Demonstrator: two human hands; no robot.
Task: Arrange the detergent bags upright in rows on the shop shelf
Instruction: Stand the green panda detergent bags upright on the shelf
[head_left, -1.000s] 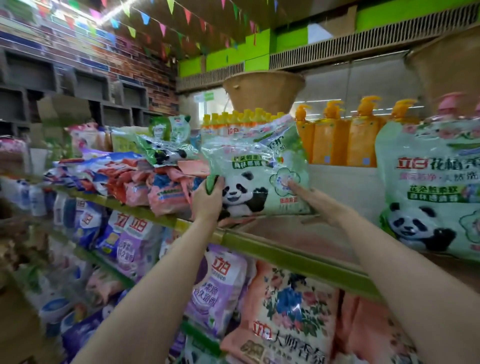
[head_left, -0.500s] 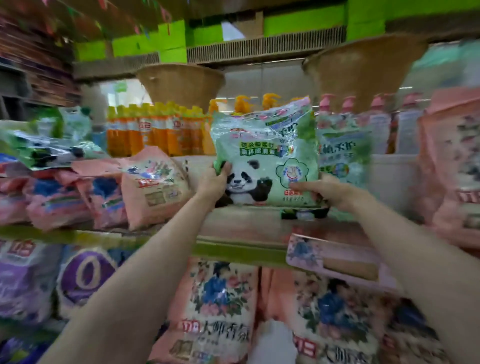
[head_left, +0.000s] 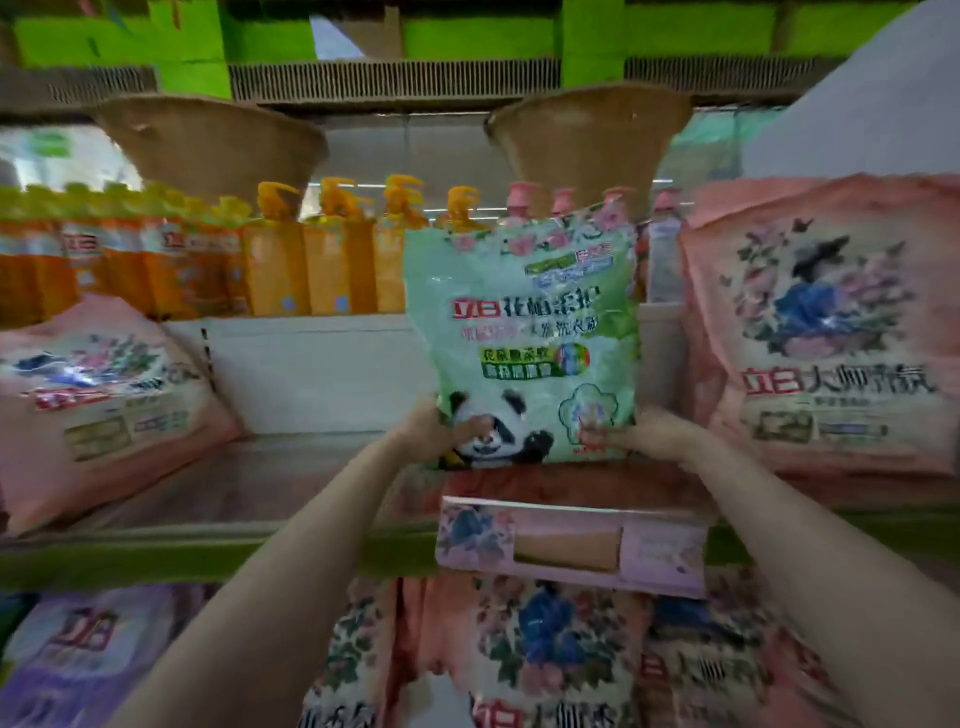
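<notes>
Two hands hold a green detergent bag (head_left: 524, 338) with a panda print upright over the shop shelf (head_left: 291, 467). Its lower left corner is gripped by the left hand (head_left: 434, 431), thumb laid across the panda's face; its lower right corner is held by the right hand (head_left: 636, 439), fingers curled on the front. A pink floral bag (head_left: 826, 332) is seen standing just beside it on the right, and another pink bag (head_left: 104, 395) leans well apart on the left. Orange pump bottles (head_left: 311, 265) are lined up behind.
</notes>
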